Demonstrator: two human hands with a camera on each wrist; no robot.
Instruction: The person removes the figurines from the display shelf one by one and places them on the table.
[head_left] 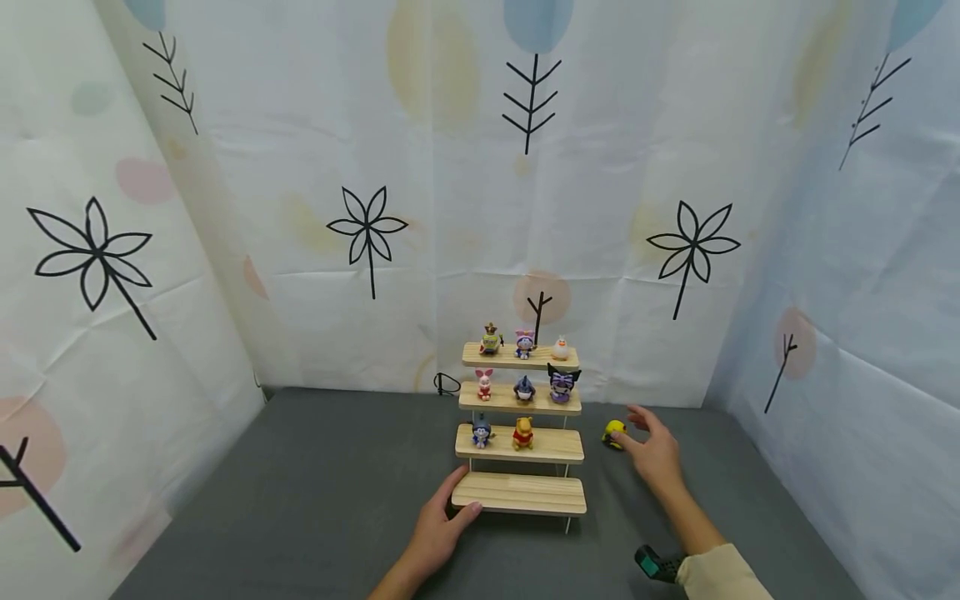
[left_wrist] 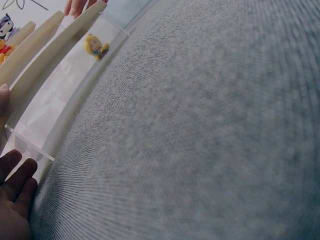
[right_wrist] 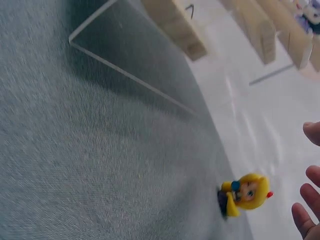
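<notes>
Pale cloth [head_left: 450, 167], printed with black flowers and twigs, fills the top and sides of the head view. Your dark grey table [head_left: 322, 492] spreads across the lower part. On it, right of the lower centre, stands the stand [head_left: 517, 493]: four wooden shelves rising like steps on clear supports.

Your left hand [head_left: 437, 529], low in the frame, holds the left end of the lowest shelf, thumb at the front corner, forefinger towards the back one. Your right hand [head_left: 658, 458], right of the stand, is wide, its thumb and fingers apart, holding nothing. A beige sleeve [head_left: 723, 575] covers that arm at the bottom right, with a black device [head_left: 656, 564] by the wrist.

On the top shelf you have a crowned figure [head_left: 491, 342], a pink-eared figure [head_left: 524, 345] and a white duck [head_left: 560, 348]; below them a pink pig [head_left: 483, 385], a donkey [head_left: 524, 389] and a purple figure [head_left: 561, 385]; on the third, a blue figure [head_left: 481, 432] and a bear [head_left: 522, 433] in red.

The yellow figure [right_wrist: 246, 192] stands on the table, right of the stand, near your right hand (the thumb overlaps it in the head view, but the right wrist view, lower right, shows a gap before the fingertips).
</notes>
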